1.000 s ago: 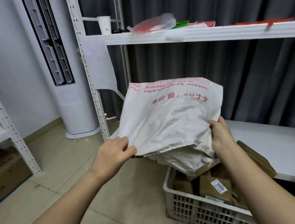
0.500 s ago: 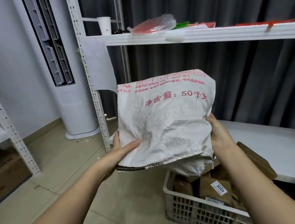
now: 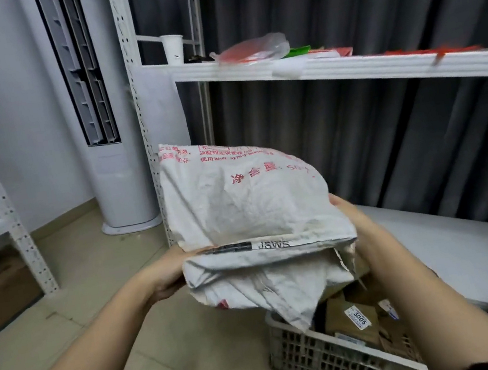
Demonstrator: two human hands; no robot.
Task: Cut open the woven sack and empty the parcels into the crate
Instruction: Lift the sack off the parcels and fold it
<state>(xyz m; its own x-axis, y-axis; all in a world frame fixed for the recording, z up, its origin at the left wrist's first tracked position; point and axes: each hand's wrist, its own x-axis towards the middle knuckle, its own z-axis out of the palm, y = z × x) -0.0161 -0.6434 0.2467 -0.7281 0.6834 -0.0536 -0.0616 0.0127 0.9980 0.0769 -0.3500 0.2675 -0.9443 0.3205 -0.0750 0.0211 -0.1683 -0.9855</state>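
Note:
A white woven sack [image 3: 250,212] with red print is folded over on itself and looks limp and flat. My left hand [image 3: 167,275] grips its left side from underneath, mostly hidden by the cloth. My right hand [image 3: 350,218] grips its right side. A loose corner of the sack hangs down over the near left corner of the white lattice crate [image 3: 324,362] on the floor. Brown paper parcels [image 3: 351,312] lie in the crate, one with a white label reading 3005.
A white metal shelf rack [image 3: 345,67] stands behind the sack, with a paper cup [image 3: 173,49] and a plastic bag [image 3: 252,49] on it. A low white board [image 3: 460,252] lies right of the crate. A standing air conditioner [image 3: 98,112] is at the left.
The sack was held up spread out; both hands have folded its upper half forward and down, and the bundle has shifted left, off the crate's middle.

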